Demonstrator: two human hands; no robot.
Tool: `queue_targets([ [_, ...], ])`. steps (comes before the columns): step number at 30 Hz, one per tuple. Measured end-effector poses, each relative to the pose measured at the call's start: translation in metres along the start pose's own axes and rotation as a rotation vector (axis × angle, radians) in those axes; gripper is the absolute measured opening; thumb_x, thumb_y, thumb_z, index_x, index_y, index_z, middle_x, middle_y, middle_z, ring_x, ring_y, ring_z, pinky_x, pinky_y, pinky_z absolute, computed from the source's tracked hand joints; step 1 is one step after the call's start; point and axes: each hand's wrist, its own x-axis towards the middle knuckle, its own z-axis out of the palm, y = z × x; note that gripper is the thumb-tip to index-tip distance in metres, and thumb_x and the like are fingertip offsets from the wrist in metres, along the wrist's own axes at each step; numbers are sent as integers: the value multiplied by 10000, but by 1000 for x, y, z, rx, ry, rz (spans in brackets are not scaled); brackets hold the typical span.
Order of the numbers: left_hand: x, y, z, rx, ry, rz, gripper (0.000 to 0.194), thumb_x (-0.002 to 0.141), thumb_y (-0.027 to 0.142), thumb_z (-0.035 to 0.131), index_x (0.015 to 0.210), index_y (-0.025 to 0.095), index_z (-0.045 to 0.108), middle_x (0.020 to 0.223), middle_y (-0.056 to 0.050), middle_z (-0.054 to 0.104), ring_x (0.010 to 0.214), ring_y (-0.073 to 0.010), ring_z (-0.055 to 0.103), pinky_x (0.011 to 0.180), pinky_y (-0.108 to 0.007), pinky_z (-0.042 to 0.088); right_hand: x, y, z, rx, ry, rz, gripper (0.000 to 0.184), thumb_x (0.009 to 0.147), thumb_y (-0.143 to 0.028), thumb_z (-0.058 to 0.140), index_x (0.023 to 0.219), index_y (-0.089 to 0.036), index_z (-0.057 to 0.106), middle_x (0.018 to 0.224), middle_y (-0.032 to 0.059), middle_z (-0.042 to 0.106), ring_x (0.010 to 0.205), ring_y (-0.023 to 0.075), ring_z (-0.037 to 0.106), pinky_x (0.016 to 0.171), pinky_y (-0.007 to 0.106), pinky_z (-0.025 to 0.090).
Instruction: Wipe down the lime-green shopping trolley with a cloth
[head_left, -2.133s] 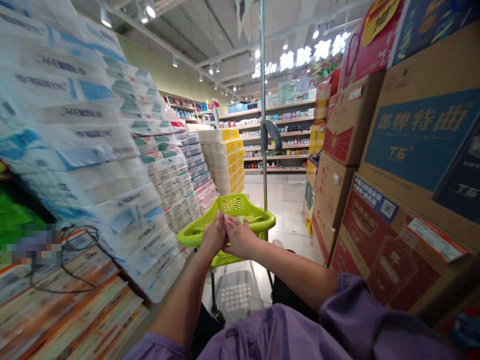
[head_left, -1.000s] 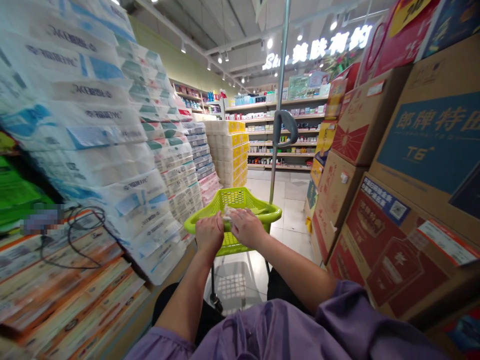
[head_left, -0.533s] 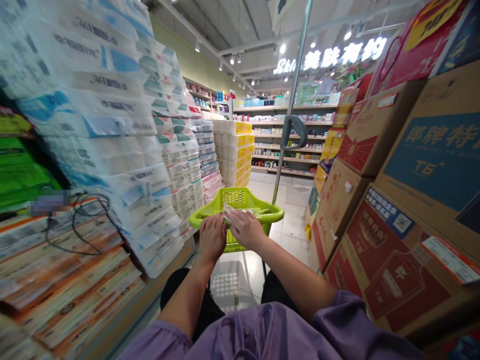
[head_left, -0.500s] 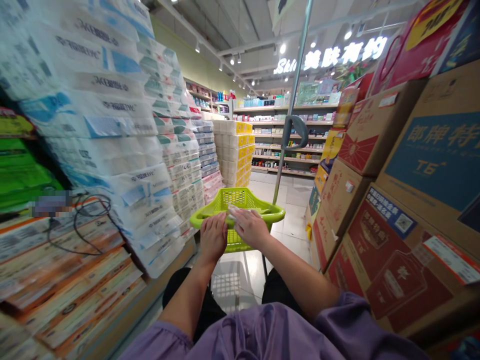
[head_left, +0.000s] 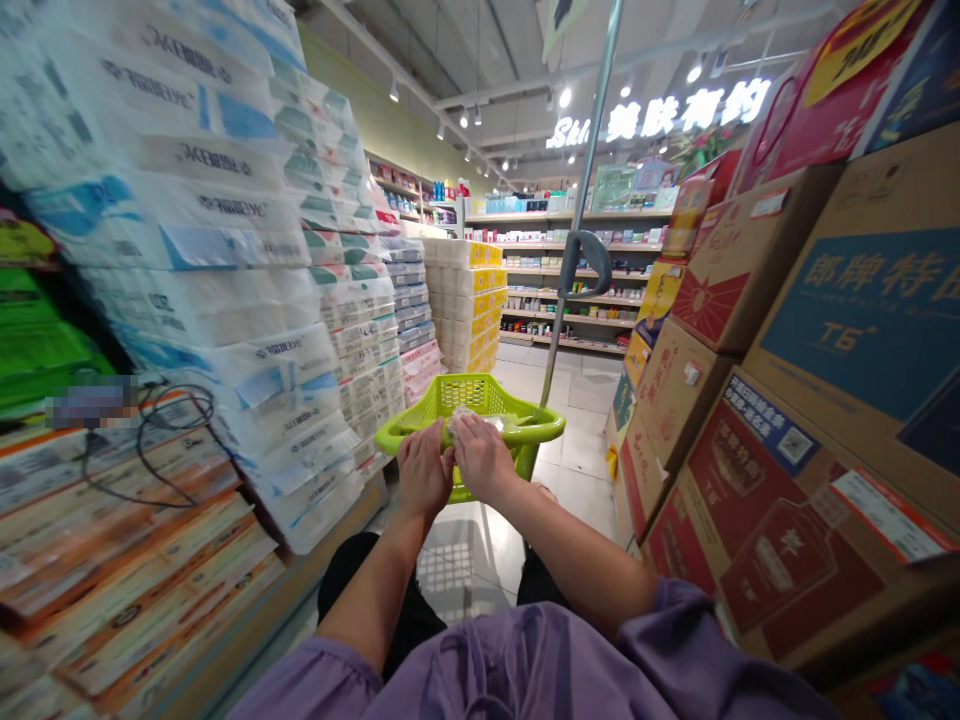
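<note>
A lime-green shopping cart basket point(head_left: 544, 429) with a raised rim is right in front of me, below the centre of view. My left hand point(head_left: 422, 472) is closed over the near handle bar, left of its middle. Close beside it, almost touching, my right hand point(head_left: 484, 462) presses a crumpled white tissue point(head_left: 463, 414) onto the same bar. The fingertips of both hands are partly hidden behind the handle. A metal pole point(head_left: 562, 330) with a grey loop grip point(head_left: 587, 265) rises at the cart's right side.
Tall stacks of wrapped tissue packs point(head_left: 225, 250) line the left, with a black cable point(head_left: 176, 440) hanging near them. Piled cardboard boxes point(head_left: 795, 510) stand close on the right. Pale floor tiles point(head_left: 566, 455) run between them to stocked shelves point(head_left: 577, 265) at the back.
My right hand has slid left along the handle with the tissue, closer to my left hand. My left hand stays on the bar. The view has shifted only slightly.
</note>
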Motion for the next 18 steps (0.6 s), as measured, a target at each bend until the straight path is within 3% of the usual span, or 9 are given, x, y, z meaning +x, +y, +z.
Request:
queue_targets([
  [4,-2,-5,-1,-7,49,92,516,963,392,243,1390,145,394,1375,-170,505,1204,-250,511,985,-398,318,21,-16,0,151,-119,134,434,983,-271,284,1345,-165,499,1325,107,573,1272,246,482,1082,465,346],
  [8,2,-2,-6,39,-4,124,540,920,435,403,1398,185,397,1304,-137,577,1127,-261,554,965,-404,324,36,-9,-11,244,-155,177,438,993,-282,268,1382,-224,462,1213,71,652,1155,211,587,1013,422,431],
  [10,5,1,-10,46,-36,120,493,898,387,466,1361,220,446,1232,-104,630,1104,-256,567,956,-407,334,35,1,-18,208,-108,149,430,993,-307,295,1382,-226,461,1166,65,674,1125,203,602,978,394,453],
  [14,8,4,-14,-14,-55,112,349,860,257,492,1203,249,562,1247,-72,622,1110,-239,572,948,-418,370,19,35,-27,62,-6,109,376,971,-291,389,1301,-202,545,1249,93,628,1206,255,530,1047,466,342],
  [18,9,8,-14,-59,29,52,337,813,184,509,1136,223,595,1343,-110,523,1219,-272,489,973,-452,397,-4,68,-16,-203,80,-78,344,967,-270,394,1213,-166,611,1237,107,638,1057,224,611,932,376,408],
])
